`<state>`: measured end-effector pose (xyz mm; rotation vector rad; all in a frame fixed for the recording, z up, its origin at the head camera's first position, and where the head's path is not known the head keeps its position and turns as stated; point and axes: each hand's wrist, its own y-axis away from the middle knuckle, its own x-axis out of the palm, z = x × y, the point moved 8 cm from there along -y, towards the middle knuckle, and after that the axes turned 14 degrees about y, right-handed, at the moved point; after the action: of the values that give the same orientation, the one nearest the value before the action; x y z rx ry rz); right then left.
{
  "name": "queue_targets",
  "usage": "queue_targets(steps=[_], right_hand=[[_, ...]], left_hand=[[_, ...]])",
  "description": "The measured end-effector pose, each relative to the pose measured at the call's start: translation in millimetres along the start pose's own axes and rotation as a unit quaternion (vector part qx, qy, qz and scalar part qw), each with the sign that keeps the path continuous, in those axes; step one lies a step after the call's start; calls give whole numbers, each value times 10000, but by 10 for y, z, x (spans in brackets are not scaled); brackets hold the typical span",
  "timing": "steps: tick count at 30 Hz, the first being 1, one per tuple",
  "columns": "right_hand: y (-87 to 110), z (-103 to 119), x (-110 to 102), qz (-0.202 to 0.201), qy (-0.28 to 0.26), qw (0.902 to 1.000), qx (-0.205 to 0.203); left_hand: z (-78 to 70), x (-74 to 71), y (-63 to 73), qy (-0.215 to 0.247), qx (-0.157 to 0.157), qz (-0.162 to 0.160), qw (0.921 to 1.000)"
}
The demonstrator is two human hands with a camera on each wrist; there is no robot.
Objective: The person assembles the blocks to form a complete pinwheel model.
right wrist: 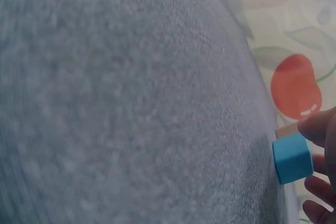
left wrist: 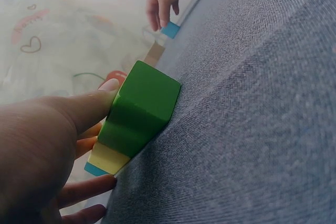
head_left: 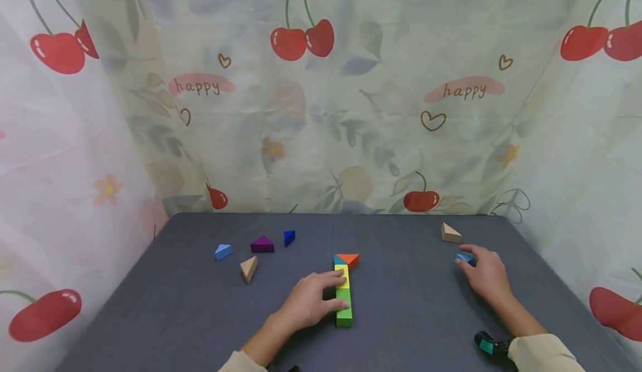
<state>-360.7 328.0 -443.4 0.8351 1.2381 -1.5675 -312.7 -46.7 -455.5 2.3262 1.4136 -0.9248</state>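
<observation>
In the head view, my left hand (head_left: 307, 302) rests its thumb on a green block (head_left: 344, 315) and its fingers on a yellow block (head_left: 342, 283). These two stand end to end in a row. Touching the row's far end are a blue triangular block (head_left: 338, 260) and an orange triangular block (head_left: 349, 259). The left wrist view shows the green block's end face (left wrist: 147, 95) beside the thumb. On the right, my right hand (head_left: 485, 274) pinches a light blue triangular block (head_left: 466, 258) between thumb and fingers, low over the table.
Just beyond the right hand stands a wooden triangular block (head_left: 451, 233). Toward the left lie another wooden block (head_left: 248, 269), a light blue one (head_left: 223, 251), a purple one (head_left: 262, 244) and a dark blue one (head_left: 289, 238). A patterned curtain (head_left: 321, 138) borders the grey table (head_left: 401, 316).
</observation>
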Motion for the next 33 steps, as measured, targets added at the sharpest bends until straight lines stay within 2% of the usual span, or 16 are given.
queue_targets(steps=[12,26,33], right_hand=[[5,-87,1,-40,142,9998,107],[17,-27,-28,13,154,9998,-153],[-47,61,-13,132,169,9994,-272]], left_hand=[[11,7,3,17,-79,52,10000],[-3,3,17,-12,-43,-28,10000],[-4,-1,18,-8,-62,-30,10000]])
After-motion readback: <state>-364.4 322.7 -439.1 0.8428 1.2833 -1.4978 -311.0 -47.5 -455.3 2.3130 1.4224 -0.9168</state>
